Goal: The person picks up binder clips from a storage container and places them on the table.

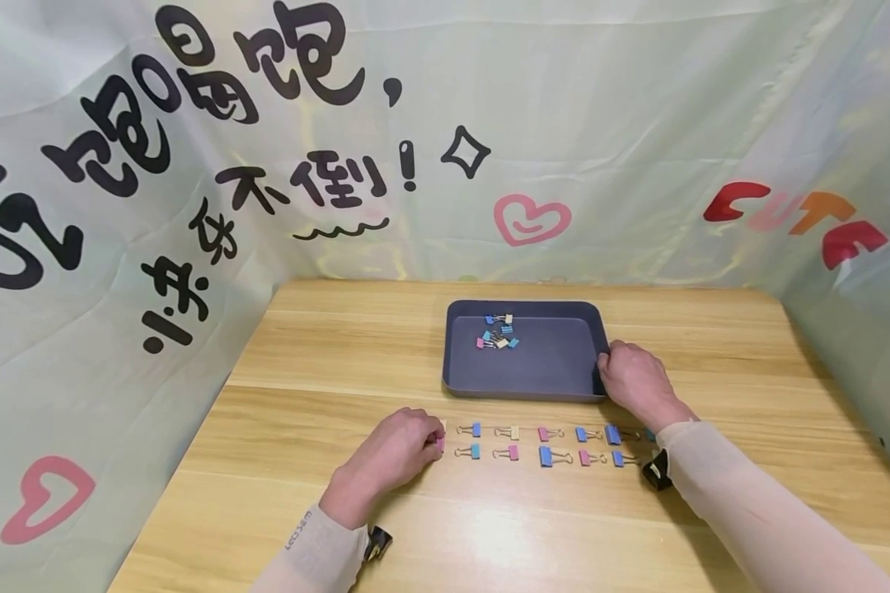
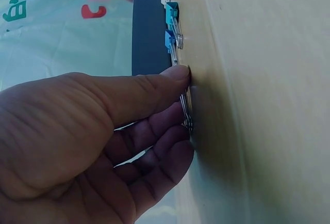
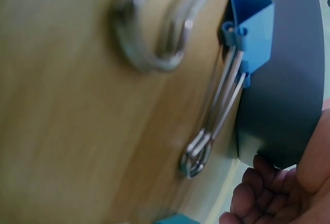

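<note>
My left hand is at the left end of two rows of binder clips, its thumb and fingers pinching a pink binder clip. In the left wrist view, wire handles show between thumb and fingers; the clip's body is mostly hidden. My right hand grips the dark tray at its right front corner, with the thumb at the rim. In the right wrist view, curled fingers touch the tray's end. Several small clips lie in the tray's left part.
Blue, pink, cream and teal clips lie in two rows in front of the tray, among them a large blue clip and a cream clip. The wooden table meets a printed cloth backdrop behind and at both sides.
</note>
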A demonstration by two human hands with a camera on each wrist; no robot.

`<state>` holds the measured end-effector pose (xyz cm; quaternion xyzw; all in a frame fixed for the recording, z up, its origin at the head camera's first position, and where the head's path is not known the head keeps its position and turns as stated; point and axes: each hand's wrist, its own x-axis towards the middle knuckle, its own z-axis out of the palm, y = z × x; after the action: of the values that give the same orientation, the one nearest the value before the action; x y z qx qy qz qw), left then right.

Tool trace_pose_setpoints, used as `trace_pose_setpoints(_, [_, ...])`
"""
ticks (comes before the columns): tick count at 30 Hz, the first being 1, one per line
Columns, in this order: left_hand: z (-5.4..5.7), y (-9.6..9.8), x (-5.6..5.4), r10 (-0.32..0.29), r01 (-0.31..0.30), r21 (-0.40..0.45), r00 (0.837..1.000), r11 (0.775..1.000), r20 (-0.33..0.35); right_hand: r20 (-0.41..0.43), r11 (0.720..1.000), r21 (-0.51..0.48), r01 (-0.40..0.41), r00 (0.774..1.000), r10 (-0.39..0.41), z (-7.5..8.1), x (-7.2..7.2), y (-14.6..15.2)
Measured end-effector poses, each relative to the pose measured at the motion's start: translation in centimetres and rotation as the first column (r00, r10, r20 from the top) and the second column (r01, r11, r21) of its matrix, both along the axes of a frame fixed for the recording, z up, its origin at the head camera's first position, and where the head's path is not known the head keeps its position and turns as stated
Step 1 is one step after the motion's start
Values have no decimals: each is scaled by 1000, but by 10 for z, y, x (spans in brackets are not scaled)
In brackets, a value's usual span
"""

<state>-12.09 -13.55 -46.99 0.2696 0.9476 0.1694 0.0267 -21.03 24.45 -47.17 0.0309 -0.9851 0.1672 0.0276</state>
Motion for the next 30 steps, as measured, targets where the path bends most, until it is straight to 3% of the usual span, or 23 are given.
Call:
trace_pose_setpoints(6, [7,-2,0,12,-12,16,999,1000,43,-15,1000,11,1,1000,-1,-1,0,-1])
trace_pose_setpoints(11, [30,-4,-13,48,-51,43,996,998,82,-22,1000,23,2,1000,-2,-2,0,-1])
trace_pose_setpoints(16, [56,4,-46,63,-65,34,996,997,69,-23,999,32,-1,1000,2,-1,1,0])
trace_pose_setpoints(20, [70,17,-79,63,-64,7,997,998,54,-25,999,38,0,1000,1,-1,1,0])
trace_pose_setpoints(24, [74,33,-106,51,-48,-56,998,997,38,-28,999,37,3,1000,-2,0,1,-1])
trace_pose_setpoints(30, [71,58,-136,7,-2,-123,999,992,38,-39,999,36,1,999,0,0,1,-1])
